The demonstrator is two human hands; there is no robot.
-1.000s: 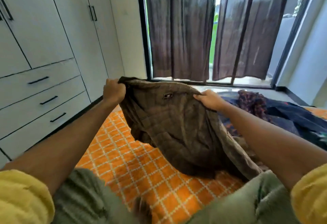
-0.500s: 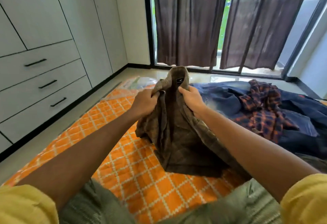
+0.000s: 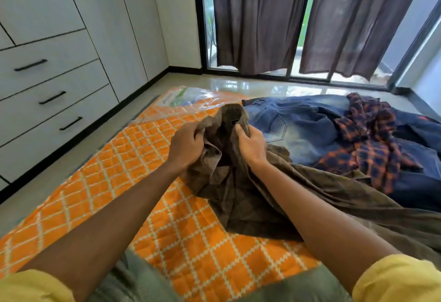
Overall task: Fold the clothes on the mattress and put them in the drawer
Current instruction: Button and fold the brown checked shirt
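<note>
A brown checked shirt point(image 3: 241, 196) lies bunched on the orange quilted mattress point(image 3: 133, 182), its collar end lifted. My left hand point(image 3: 186, 146) grips the fabric at the collar's left side. My right hand point(image 3: 250, 144) grips it at the right side, the two hands close together. Behind the shirt lie blue jeans point(image 3: 298, 125) and an orange and navy plaid shirt point(image 3: 367, 144), both unfolded. The white drawers point(image 3: 55, 96) on the left wall are closed.
A clear plastic bag point(image 3: 188, 99) sits at the mattress's far corner. A strip of tiled floor point(image 3: 78, 144) runs between mattress and drawers. Brown curtains point(image 3: 260, 20) hang over a glass door ahead. More dark blue clothing point(image 3: 424, 182) lies at the right.
My hands held the brown shirt spread wide and high a second ago. They have come together at the collar and lowered, so the shirt now hangs bunched onto the mattress.
</note>
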